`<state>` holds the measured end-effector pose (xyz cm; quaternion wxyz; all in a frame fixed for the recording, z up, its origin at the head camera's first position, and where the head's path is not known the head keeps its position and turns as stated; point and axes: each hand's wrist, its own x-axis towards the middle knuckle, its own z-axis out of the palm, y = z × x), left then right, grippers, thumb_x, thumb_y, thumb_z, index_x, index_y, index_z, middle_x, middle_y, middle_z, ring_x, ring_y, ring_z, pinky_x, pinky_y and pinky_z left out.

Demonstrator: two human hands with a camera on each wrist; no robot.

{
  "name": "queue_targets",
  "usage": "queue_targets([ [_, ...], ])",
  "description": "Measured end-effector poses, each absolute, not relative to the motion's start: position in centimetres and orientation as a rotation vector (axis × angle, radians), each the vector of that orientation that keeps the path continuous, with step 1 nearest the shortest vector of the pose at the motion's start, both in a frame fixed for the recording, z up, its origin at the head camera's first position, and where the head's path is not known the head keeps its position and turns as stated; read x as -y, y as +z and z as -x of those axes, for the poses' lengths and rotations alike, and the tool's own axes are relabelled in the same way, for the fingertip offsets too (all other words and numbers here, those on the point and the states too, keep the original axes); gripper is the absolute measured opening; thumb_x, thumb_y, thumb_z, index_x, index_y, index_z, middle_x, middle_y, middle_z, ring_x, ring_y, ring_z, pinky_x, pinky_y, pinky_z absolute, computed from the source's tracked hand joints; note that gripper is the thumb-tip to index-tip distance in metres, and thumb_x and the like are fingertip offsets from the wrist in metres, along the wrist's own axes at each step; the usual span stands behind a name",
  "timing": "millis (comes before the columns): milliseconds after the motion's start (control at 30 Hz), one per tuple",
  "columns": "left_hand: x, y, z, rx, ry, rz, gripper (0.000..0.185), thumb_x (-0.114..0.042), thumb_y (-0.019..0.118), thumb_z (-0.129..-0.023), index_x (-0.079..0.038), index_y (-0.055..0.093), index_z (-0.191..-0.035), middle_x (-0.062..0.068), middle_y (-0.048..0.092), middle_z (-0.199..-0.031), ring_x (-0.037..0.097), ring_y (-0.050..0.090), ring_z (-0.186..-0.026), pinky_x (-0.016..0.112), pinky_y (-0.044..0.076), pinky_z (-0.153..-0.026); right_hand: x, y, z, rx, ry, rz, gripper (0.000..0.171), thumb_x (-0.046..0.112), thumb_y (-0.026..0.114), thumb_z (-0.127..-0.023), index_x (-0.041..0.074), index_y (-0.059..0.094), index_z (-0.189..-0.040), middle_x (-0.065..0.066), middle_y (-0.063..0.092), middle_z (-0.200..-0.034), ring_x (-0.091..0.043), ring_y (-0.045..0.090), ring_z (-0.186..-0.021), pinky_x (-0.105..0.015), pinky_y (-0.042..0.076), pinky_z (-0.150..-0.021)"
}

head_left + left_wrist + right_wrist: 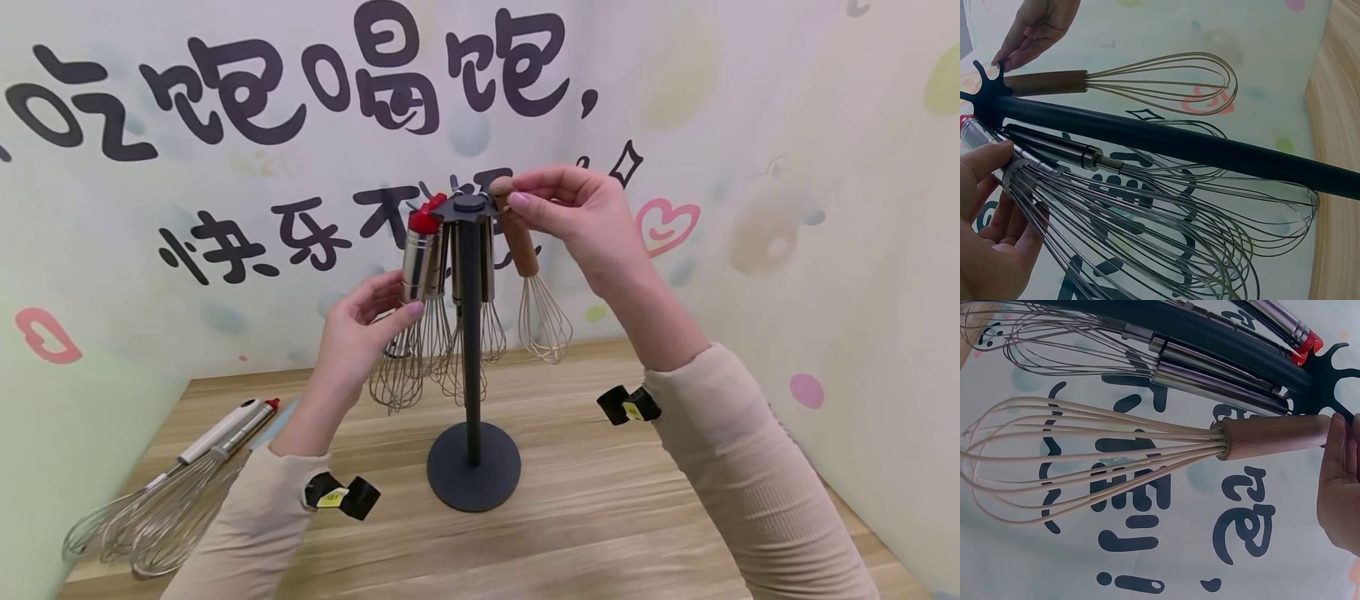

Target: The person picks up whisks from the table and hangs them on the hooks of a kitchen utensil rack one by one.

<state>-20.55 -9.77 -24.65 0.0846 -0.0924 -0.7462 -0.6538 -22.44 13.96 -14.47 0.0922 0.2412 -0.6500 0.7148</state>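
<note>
Your worktop (585, 500) carries a dark stand (471, 333), upright on its round base (487, 487), with steel whisks (1210, 385) hanging about its pole. On your left, loose whisks (197, 471) lie on the worktop. The wooden whisk (522, 250) is at the right of the stand's top; whether it bears on a hook cannot be told. Your left grip (354, 337) is closed round the handle of a red-topped steel whisk (416, 262). Your right grip (592, 218) pinches the wooden handle's upper end. Only the head view shows the base and the loose whisks; the wrist views show the curved hooks (1327, 359) more plainly.
</note>
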Motion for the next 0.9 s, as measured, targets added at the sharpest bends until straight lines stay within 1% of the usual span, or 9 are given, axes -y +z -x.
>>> queue_targets([
  [200, 10.0, -24.8, 20.7, 2.235, -1.966, 0.285, 0.052, -0.02, 0.066, -0.09, -0.016, 0.05, -0.139, 0.009, 0.055, -0.133, 0.012, 0.052, -0.118, 0.025, 0.043, -0.098, -13.4, -14.5, 22.0, 1.929, 2.083, -0.687, 0.012, -0.001, 0.068, -0.084, 0.006, 0.074, -0.091, 0.004, 0.075, -0.085, -0.009, 0.07, -0.077, -0.02, 0.057, -0.079],
  [367, 10.3, -24.8, 20.8, 2.23, -1.966, 0.299, 0.052, -0.02, 0.065, -0.091, -0.015, 0.049, -0.141, 0.01, 0.055, -0.134, 0.008, 0.053, -0.115, 0.017, 0.046, -0.095, -12.8, -14.4, 21.4, 1.95, 1.999, -0.713, 0.01, 0.001, 0.071, -0.082, 0.004, 0.074, -0.091, 0.003, 0.075, -0.085, -0.01, 0.069, -0.076, -0.018, 0.054, -0.075],
  [533, 10.5, -24.8, 20.9, 2.216, -1.974, 0.312, 0.052, -0.018, 0.063, -0.092, -0.013, 0.048, -0.141, 0.012, 0.055, -0.135, 0.006, 0.054, -0.114, 0.012, 0.046, -0.092, -12.2, -14.3, 20.7, 1.987, 1.905, -0.718, 0.011, 0.004, 0.074, -0.08, 0.001, 0.074, -0.091, 0.003, 0.073, -0.079, -0.011, 0.067, -0.073, -0.021, 0.051, -0.07],
  [667, 10.6, -24.8, 20.9, 2.211, -1.969, 0.318, 0.051, -0.018, 0.063, -0.092, -0.012, 0.048, -0.141, 0.011, 0.055, -0.134, 0.005, 0.054, -0.113, 0.011, 0.046, -0.091, -12.0, -14.1, 20.4, 2.025, 1.862, -0.697, 0.012, 0.004, 0.075, -0.079, 0.002, 0.073, -0.091, 0.004, 0.071, -0.074, -0.011, 0.065, -0.07, -0.022, 0.05, -0.067],
  [900, 10.6, -24.8, 20.8, 2.218, -1.955, 0.316, 0.051, -0.019, 0.064, -0.092, -0.012, 0.049, -0.14, 0.008, 0.057, -0.131, 0.006, 0.054, -0.112, 0.013, 0.046, -0.091, -12.5, -13.8, 20.0, 2.056, 1.892, -0.716, 0.015, 0.004, 0.074, -0.08, 0.002, 0.072, -0.095, 0.005, 0.071, -0.076, -0.008, 0.065, -0.07, -0.019, 0.053, -0.069],
])
